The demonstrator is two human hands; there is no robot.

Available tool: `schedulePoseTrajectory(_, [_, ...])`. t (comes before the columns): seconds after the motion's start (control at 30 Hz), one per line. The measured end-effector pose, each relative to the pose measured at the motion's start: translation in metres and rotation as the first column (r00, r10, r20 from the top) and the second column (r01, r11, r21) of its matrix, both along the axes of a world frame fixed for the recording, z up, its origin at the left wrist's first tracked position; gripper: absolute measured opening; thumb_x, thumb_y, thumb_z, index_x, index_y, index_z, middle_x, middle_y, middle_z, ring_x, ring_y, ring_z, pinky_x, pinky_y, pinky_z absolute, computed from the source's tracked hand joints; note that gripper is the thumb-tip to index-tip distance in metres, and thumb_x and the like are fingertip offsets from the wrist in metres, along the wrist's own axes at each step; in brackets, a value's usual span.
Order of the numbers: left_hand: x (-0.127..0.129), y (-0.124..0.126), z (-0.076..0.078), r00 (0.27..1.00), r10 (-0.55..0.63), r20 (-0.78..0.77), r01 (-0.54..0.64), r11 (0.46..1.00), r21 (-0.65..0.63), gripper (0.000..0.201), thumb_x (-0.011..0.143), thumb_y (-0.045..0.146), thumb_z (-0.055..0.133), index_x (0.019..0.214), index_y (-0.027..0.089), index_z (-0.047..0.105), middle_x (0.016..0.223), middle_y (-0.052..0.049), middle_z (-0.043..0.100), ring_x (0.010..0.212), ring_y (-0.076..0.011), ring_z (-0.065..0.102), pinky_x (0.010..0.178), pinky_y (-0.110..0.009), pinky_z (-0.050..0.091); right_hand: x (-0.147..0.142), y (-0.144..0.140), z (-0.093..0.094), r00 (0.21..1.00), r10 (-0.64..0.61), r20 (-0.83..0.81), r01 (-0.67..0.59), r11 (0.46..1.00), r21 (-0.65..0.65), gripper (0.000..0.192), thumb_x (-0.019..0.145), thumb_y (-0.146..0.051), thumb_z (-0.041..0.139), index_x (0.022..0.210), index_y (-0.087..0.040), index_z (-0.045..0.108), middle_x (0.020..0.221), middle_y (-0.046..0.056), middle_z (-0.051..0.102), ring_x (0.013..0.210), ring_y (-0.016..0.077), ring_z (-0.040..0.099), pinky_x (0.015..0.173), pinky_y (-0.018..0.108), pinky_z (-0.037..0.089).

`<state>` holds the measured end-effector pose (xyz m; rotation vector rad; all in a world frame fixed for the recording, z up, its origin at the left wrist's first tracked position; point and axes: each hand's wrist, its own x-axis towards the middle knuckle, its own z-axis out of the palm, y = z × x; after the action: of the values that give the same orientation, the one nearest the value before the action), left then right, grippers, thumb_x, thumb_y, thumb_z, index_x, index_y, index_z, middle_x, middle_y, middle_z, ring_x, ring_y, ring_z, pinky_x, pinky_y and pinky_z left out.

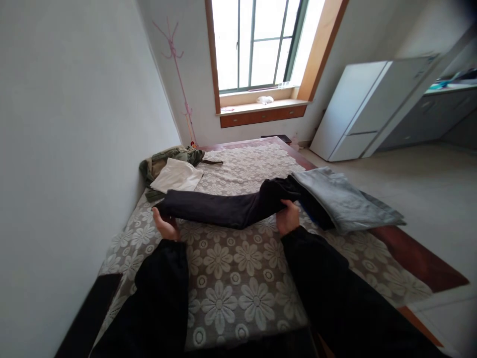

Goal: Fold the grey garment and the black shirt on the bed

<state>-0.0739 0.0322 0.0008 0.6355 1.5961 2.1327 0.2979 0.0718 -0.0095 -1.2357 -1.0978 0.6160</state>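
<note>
Two hands on one dark garment in the head view: left hand pinching its left end, right hand gripping the bunched middle, seemingly to stretch it flat across the bed. Right end lost under grey folded clothes; fingertips tucked beneath cloth, garment type unclear.

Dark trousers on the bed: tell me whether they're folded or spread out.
Folded lengthwise into one long narrow strip: the dark trousers lie across the floral bedspread, left hand at one end, right hand gripping near the other.
</note>
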Motion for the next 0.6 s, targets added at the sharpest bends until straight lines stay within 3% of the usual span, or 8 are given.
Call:
schedulePoseTrajectory(0.1, [-0.033, 0.003, 0.002, 0.998, 0.064, -0.001, -0.064, 0.989, -0.133, 0.03, 0.088, 0.05, 0.044, 0.097, 0.022, 0.051, 0.093, -0.005, 0.063, 0.094, -0.0186, 0.067, 0.077, -0.031, 0.056, 0.015, 0.011, 0.001, 0.967, -0.178, -0.184, 0.166, 0.983, -0.076, 0.05, 0.088, -0.056, 0.039, 0.116, -0.021, 0.061, 0.106, 0.012, 0.07, 0.097, 0.0285, 0.068, 0.078, 0.042, 0.058])
schedulePoseTrajectory(0.23, [-0.049, 0.005, 0.003, 0.996, 0.021, -0.089, -0.041, 0.975, -0.22, 0.019, 0.083, 0.038, 0.053, 0.091, 0.021, 0.05, 0.088, -0.003, 0.063, 0.086, -0.0167, 0.067, 0.081, -0.032, 0.055, 0.023, 0.007, 0.006, 0.966, -0.249, -0.069, 0.253, 0.966, 0.053, 0.048, 0.084, -0.05, 0.05, 0.124, -0.024, 0.05, 0.134, 0.012, 0.059, 0.119, 0.0262, 0.059, 0.101, 0.044, 0.049])
schedulePoseTrajectory(0.33, [-0.044, 0.002, 0.004, 0.976, -0.082, -0.201, 0.021, 0.956, -0.292, 0.023, 0.073, 0.035, 0.071, 0.086, 0.02, 0.058, 0.093, -0.005, 0.068, 0.094, -0.0219, 0.068, 0.095, -0.039, 0.052, 0.025, 0.0, 0.012, 0.941, -0.186, 0.283, 0.158, 0.98, 0.121, 0.045, 0.085, -0.053, 0.054, 0.12, -0.024, 0.055, 0.13, 0.011, 0.063, 0.118, 0.0269, 0.059, 0.11, 0.05, 0.038])
schedulePoseTrajectory(0.43, [-0.037, -0.007, 0.006, 0.91, -0.179, -0.373, 0.026, 0.924, -0.381, 0.036, 0.063, 0.027, 0.081, 0.095, 0.021, 0.066, 0.107, -0.01, 0.071, 0.111, -0.0301, 0.065, 0.107, -0.046, 0.044, 0.027, -0.004, 0.013, 0.808, -0.085, 0.583, 0.129, 0.991, -0.034, 0.053, 0.085, -0.057, 0.059, 0.127, -0.024, 0.056, 0.129, 0.012, 0.066, 0.117, 0.0309, 0.059, 0.112, 0.057, 0.028])
schedulePoseTrajectory(0.53, [-0.033, -0.012, 0.011, 0.788, -0.278, -0.549, -0.023, 0.878, -0.479, 0.045, 0.067, 0.022, 0.075, 0.111, 0.022, 0.067, 0.112, -0.013, 0.072, 0.115, -0.0349, 0.064, 0.109, -0.052, 0.043, 0.026, -0.003, 0.012, 0.704, 0.034, 0.709, 0.139, 0.973, -0.184, 0.057, 0.084, -0.049, 0.062, 0.134, -0.023, 0.054, 0.125, 0.014, 0.068, 0.117, 0.0332, 0.059, 0.109, 0.056, 0.03])
schedulePoseTrajectory(0.6, [-0.031, -0.01, 0.016, 0.8, -0.288, -0.526, 0.003, 0.879, -0.477, 0.049, 0.064, 0.018, 0.071, 0.112, 0.021, 0.069, 0.108, -0.012, 0.073, 0.114, -0.037, 0.064, 0.11, -0.055, 0.041, 0.026, -0.001, 0.013, 0.672, 0.118, 0.731, 0.084, 0.969, -0.234, 0.046, 0.083, -0.04, 0.059, 0.125, -0.022, 0.061, 0.116, 0.012, 0.071, 0.111, 0.0314, 0.062, 0.106, 0.052, 0.034])
